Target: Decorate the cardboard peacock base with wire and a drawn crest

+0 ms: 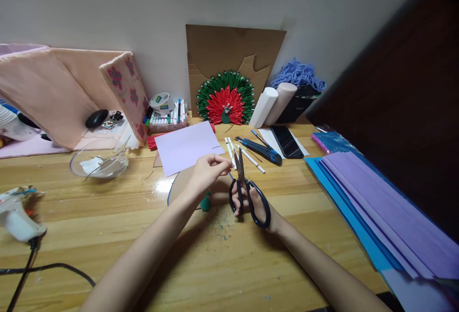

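Scissors (pixel 241 177), one pair, black-handled: stood at the centre of the frame, tips upward, blades slightly parted. Right hand (pixel 257 200): fingers grasping the scissors through both handle loops. Left hand (pixel 206 171): just left of the blades, fingertips drawn together in a pinch; whether anything lay between them was too small to tell.

Cardboard disc (pixel 178 183), blue-edged: on the bench (pixel 201 274), partly hidden by the left hand. Green piece (pixel 205 203), small: beside the left wrist, at lower centre. Lilac sheet (pixel 186 145): above the left hand, overlapping the disc.

White pens (pixel 254 161), several: lay just beyond the blades. Utility knife (pixel 263 150), black and blue: right of these. Phone (pixel 287 141), dark-screened: right of centre, upon white paper.

Fan-shaped ornament (pixel 225 99), red and green: upper centre, before a cardboard panel (pixel 236 44). Rolls, one white (pixel 264 106), one pinkish: right of the ornament. Yarn (pixel 299 74), blue: upper right. Clear bowl (pixel 120 165): left. Glue gun (pixel 21 219), white: lower left. Purple sheets (pixel 387 207), stacked: lower right.
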Demonstrator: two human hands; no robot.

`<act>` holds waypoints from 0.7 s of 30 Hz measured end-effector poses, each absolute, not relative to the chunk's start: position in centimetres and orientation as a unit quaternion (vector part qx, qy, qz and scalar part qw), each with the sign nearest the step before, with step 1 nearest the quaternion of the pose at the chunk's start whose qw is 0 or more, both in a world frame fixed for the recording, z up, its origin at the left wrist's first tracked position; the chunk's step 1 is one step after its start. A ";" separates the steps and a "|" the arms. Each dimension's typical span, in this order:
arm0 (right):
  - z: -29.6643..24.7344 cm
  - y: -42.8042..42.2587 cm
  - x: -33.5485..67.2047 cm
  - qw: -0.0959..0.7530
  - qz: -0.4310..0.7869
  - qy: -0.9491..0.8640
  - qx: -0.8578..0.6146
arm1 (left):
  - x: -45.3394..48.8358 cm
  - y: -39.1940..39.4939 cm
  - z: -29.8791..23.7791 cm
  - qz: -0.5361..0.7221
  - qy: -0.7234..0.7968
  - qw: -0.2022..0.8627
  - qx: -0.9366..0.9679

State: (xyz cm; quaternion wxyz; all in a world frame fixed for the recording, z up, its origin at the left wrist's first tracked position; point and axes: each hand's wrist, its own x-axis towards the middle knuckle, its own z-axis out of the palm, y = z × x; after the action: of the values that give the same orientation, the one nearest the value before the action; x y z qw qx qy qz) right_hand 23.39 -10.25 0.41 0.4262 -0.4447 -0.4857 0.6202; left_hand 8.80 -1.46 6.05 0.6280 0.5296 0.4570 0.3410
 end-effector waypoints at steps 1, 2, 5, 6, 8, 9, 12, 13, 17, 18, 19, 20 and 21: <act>0.3 -10.2 23.4 0.430 0.622 -0.481 -0.443 | 8.8 -1.5 6.0 0.351 0.459 0.618 0.533; 0.3 -10.2 23.3 0.433 0.625 -0.476 -0.442 | 8.8 -1.5 6.0 0.362 0.460 0.610 0.534; 0.6 -10.1 23.1 0.437 0.635 -0.462 -0.439 | 8.8 -1.6 6.0 0.394 0.466 0.596 0.523; 0.8 -10.1 23.0 0.437 0.638 -0.457 -0.440 | 8.9 -1.7 6.0 0.402 0.466 0.596 0.516; 1.2 -10.1 22.8 0.435 0.643 -0.449 -0.442 | 9.0 -1.8 6.2 0.413 0.464 0.604 0.500; 1.3 -10.2 22.7 0.433 0.645 -0.447 -0.443 | 9.1 -1.8 6.3 0.415 0.462 0.610 0.492; 1.2 -10.2 22.7 0.424 0.643 -0.455 -0.447 | 9.2 -1.8 6.3 0.413 0.456 0.626 0.479; 1.0 -10.3 22.7 0.422 0.639 -0.461 -0.448 | 9.2 -1.8 6.3 0.409 0.455 0.629 0.479; 0.5 -10.4 22.9 0.424 0.621 -0.485 -0.446 | 9.3 -2.0 6.1 0.394 0.454 0.629 0.493; 0.4 -10.5 22.9 0.428 0.619 -0.486 -0.445 | 9.3 -2.0 6.1 0.392 0.454 0.626 0.499; 0.4 -10.4 22.8 0.432 0.618 -0.483 -0.445 | 9.3 -2.0 6.0 0.391 0.453 0.620 0.506; 0.3 -10.4 22.8 0.437 0.619 -0.477 -0.446 | 9.3 -2.0 6.0 0.391 0.454 0.614 0.514; 0.3 -10.3 22.7 0.444 0.621 -0.465 -0.449 | 9.2 -1.9 6.0 0.392 0.458 0.604 0.522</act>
State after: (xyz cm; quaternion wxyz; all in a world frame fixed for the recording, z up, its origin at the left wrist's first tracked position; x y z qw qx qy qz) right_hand 22.73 -10.27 0.31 0.4439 -0.4485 -0.4646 0.6213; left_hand 9.21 -1.92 5.98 0.6037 0.5219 0.4577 0.3921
